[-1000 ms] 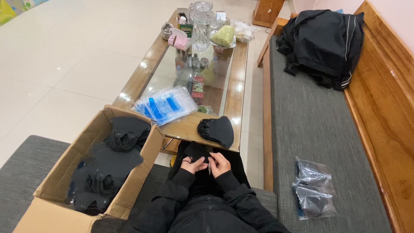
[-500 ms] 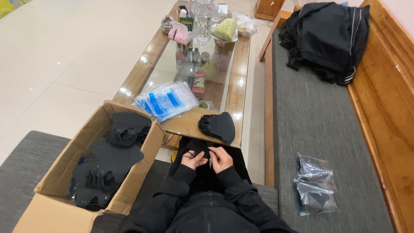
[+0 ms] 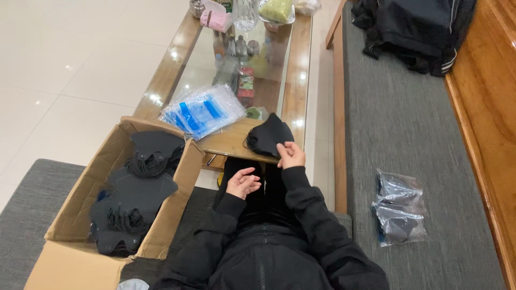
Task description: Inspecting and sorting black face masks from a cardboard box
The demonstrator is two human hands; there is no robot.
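Pale floor tiles are spreading out to the left, and a grey cushioned sofa (image 3: 408, 134) with a wooden back is running along the right. On the sofa's far end a black jacket (image 3: 414, 27) is lying in a heap. In the middle a glass-topped wooden bench (image 3: 301, 70) is carrying jars and bottles at its far end. Beside the person's knees an open cardboard box (image 3: 75, 225) is sitting, filled with black masks. A stack of clear bags with blue strips (image 3: 201, 110) is lying on the bench's near end. Two filled clear packets (image 3: 399, 215) are resting on the sofa. A pile of black masks (image 3: 266, 137) is sitting at the bench's near edge, and the right hand (image 3: 291, 154) is pinching its rim. The left hand (image 3: 243, 182) is resting in the lap, loosely curled, gripping nothing.
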